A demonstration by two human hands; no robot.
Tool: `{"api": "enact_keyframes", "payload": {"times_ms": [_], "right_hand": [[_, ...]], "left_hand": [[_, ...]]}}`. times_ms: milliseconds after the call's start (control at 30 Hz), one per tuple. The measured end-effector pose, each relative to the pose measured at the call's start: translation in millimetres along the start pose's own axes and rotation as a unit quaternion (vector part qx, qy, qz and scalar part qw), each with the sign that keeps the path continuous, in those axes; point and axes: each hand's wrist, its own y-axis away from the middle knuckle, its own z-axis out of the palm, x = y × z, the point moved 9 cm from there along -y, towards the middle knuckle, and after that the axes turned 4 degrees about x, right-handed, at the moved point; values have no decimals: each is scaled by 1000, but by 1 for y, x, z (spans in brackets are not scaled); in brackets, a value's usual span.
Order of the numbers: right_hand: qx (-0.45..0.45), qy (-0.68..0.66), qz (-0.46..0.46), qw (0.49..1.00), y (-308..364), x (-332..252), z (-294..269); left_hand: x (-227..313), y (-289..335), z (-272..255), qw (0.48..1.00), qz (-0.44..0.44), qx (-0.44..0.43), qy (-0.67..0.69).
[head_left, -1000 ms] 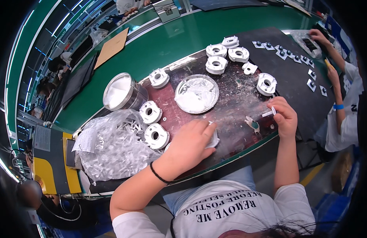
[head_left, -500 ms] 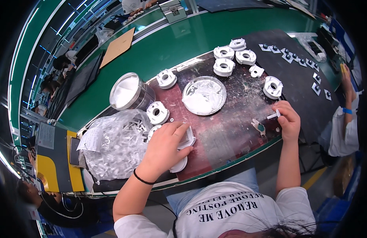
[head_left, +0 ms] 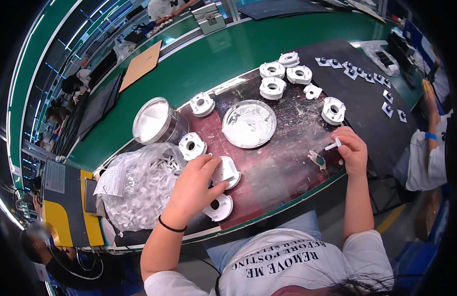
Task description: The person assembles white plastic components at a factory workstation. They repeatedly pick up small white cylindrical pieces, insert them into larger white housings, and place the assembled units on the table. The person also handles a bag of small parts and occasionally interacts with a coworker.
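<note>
My left hand [head_left: 191,191] is at the left of the work board, thumb and fingers round the edge of a white plastic housing [head_left: 227,173]. Part of that housing is hidden under the fingers. Just below it lies another white housing with a round hole [head_left: 222,209], and a third housing [head_left: 192,146] sits above the knuckles. At the board's right side, my right hand [head_left: 353,149] pinches a small white plastic pin [head_left: 331,146], which sticks out to the left of the fingertips. Between the hands stands a round clear dish [head_left: 249,123] with white paste in it.
A clear bag of small white parts [head_left: 139,192] lies left of my left hand, with a clear tub [head_left: 176,129] behind it. Several white housings [head_left: 273,88] stand at the back. Small black-and-white pieces [head_left: 369,77] lie on a black mat at right, near another person's arm [head_left: 431,113].
My left hand has shifted slightly left and down, showing more of the housing beside it. My right hand keeps its pinch on the pin. The whole view has shifted a little.
</note>
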Motion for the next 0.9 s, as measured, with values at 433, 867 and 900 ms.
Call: {"api": "enact_keyframes", "payload": {"times_ms": [433, 867, 900], "right_hand": [[-68, -187, 118, 973, -103, 3, 71], [24, -184, -63, 981, -38, -68, -30], [40, -166, -69, 983, -32, -71, -42]], "left_hand": [[24, -21, -22, 994, 86, 70, -6], [66, -213, 71, 966, 127, -5, -225], [64, -217, 78, 963, 121, -9, -239]]}}
